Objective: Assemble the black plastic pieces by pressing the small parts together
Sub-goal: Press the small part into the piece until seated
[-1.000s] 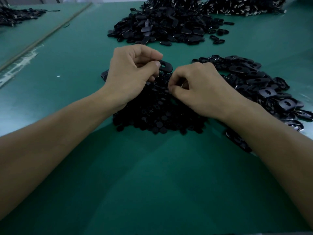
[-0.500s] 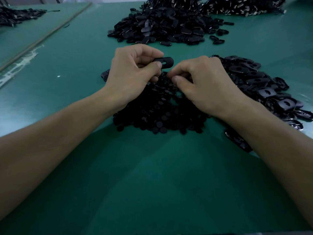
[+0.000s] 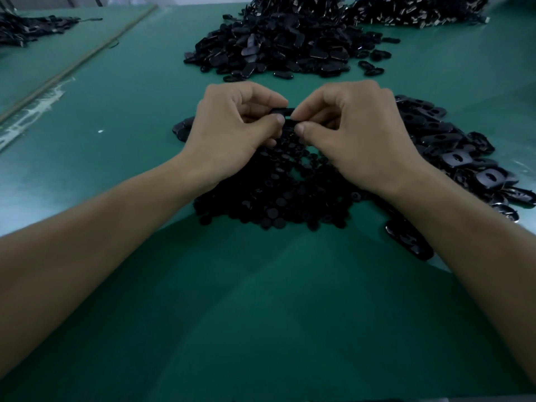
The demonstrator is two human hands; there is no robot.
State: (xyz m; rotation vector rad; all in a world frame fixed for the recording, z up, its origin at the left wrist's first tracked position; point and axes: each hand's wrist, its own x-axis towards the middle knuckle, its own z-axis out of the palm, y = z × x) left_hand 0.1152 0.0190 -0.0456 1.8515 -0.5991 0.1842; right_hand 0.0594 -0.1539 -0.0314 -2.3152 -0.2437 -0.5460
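Hands close together, left hand (image 3: 232,132) and right hand (image 3: 356,132) both pinching one flat black piece (image 3: 282,113) just above the heap of small round parts (image 3: 275,198) on the counter (image 3: 261,314); likely risk: uneven thumb pressure seats the fingertip-hidden insert crooked, or it drops into the heap.

The desk (image 3: 261,314) is showing plain teal green, darkening toward its near edge. The piece (image 3: 280,111) is looking black. The round parts (image 3: 275,198) heaped in the middle are showing dull black with no pattern. The plates (image 3: 452,152) at the right are gleaming glossy black, with pale glints catching their edges. The far heap (image 3: 275,44) is shining black too, and the back heap (image 3: 420,10) is showing black flecked with pale grey. The left heap (image 3: 26,29) is looking black. A strip (image 3: 78,63) is showing tan, and whitish smears (image 3: 34,111) are streaking the green beside it.
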